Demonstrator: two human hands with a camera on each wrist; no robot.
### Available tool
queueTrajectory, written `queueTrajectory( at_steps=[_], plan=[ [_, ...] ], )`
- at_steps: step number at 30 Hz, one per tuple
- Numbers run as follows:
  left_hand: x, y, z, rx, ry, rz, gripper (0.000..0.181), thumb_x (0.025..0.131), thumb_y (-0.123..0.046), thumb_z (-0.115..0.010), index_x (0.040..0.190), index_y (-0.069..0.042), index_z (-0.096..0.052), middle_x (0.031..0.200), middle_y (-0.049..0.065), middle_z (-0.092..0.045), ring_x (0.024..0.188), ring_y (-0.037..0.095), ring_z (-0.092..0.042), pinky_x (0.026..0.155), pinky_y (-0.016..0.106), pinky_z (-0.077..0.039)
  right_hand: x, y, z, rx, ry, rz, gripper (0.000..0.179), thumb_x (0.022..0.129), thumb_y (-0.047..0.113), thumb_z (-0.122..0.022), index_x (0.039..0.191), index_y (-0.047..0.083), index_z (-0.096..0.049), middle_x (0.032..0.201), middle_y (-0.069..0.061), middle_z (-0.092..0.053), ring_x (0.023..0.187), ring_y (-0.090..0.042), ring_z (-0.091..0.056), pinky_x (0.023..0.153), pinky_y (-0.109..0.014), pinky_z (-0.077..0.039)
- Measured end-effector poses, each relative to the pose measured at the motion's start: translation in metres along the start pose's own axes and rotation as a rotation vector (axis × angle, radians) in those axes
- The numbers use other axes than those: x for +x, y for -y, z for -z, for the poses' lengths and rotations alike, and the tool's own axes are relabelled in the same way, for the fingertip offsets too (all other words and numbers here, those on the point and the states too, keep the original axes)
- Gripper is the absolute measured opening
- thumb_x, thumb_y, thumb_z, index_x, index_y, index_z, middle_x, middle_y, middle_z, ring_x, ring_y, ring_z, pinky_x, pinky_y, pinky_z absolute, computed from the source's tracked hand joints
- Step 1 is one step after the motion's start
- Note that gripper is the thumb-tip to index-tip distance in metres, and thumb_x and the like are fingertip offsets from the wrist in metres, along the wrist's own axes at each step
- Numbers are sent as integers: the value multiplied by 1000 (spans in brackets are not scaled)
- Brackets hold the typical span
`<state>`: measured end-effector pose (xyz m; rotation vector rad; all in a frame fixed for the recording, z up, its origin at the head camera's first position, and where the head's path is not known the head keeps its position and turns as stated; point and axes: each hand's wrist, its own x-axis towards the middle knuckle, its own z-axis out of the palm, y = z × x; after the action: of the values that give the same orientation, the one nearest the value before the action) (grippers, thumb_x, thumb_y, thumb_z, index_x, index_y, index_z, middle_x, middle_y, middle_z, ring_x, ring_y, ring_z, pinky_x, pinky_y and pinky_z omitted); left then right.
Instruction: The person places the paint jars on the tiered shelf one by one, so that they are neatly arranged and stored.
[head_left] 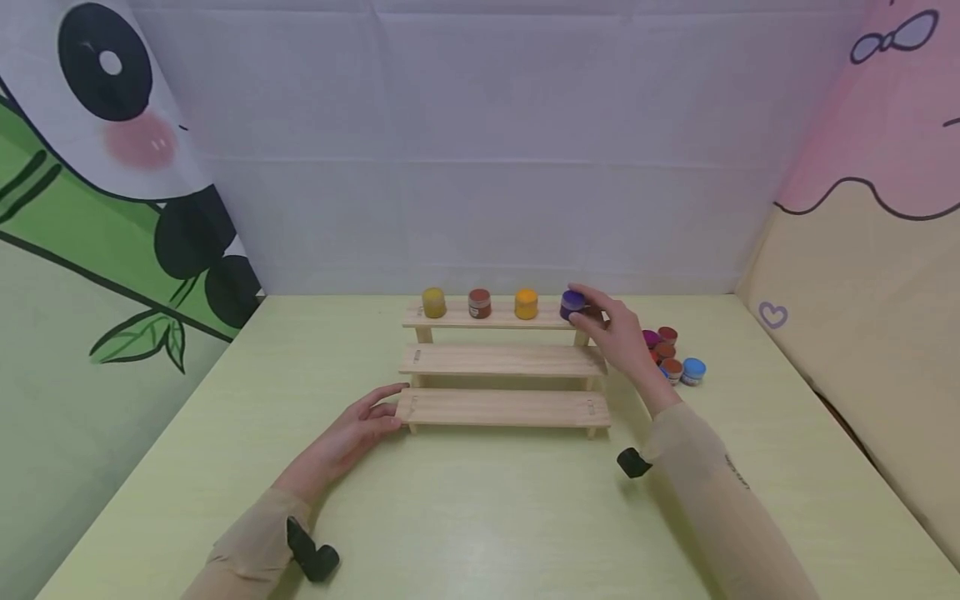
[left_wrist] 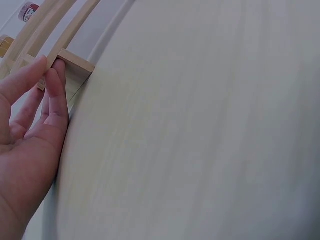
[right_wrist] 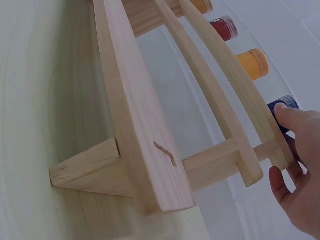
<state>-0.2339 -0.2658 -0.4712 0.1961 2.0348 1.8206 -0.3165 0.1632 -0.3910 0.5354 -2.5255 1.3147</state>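
A three-step wooden display rack (head_left: 504, 408) stands on the table. On its top step, from left to right, sit a yellow-green paint pot (head_left: 433, 302), a brown-red paint pot (head_left: 479, 303) and an orange-yellow paint pot (head_left: 527, 304). At the right end of that step is a dark purple-blue paint pot (head_left: 572, 306), which my right hand (head_left: 618, 333) pinches between thumb and fingers. My left hand (head_left: 356, 432) holds the left end of the lowest step; in the left wrist view its thumb and fingers (left_wrist: 56, 92) close around the board's end by the leg.
Several more paint pots, among them a light blue pot (head_left: 693, 371) and a magenta pot (head_left: 651, 338), cluster on the table (head_left: 480, 517) right of the rack, partly behind my right forearm. A pale cloth wall (head_left: 495, 200) rises behind, with printed panels on both sides.
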Motion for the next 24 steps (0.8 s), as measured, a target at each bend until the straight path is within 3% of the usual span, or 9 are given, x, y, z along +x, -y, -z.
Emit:
queueTrajectory(
  at_steps=[4, 11, 24],
  plan=[
    [0, 0, 0, 3, -2, 3, 67, 98, -19, -60, 156, -17, -26, 129, -2, -59, 116, 9, -57, 97, 18, -43, 0, 1, -1, -4, -13, -3, 48, 98, 27, -60, 145, 26, -50, 125, -13, -65, 105, -26, -61, 75, -27, -45],
    [-1, -2, -1, 6, -9, 8, 68, 98, -19, -61, 156, -16, -26, 129, -1, -59, 115, 9, -58, 97, 18, -44, -1, 0, -7, 37, -29, 31, 48, 99, 21, -59, 146, 17, -48, 130, -18, -63, 112, -32, -67, 97, -46, -52],
    [-3, -4, -2, 7, -3, 14, 67, 98, -20, -60, 156, -17, -26, 132, 1, -58, 117, 10, -57, 97, 18, -43, -2, 1, -8, 21, -38, 2, 52, 97, 20, -62, 147, 23, -46, 131, -18, -59, 123, -33, -59, 106, -49, -45]
  ],
)
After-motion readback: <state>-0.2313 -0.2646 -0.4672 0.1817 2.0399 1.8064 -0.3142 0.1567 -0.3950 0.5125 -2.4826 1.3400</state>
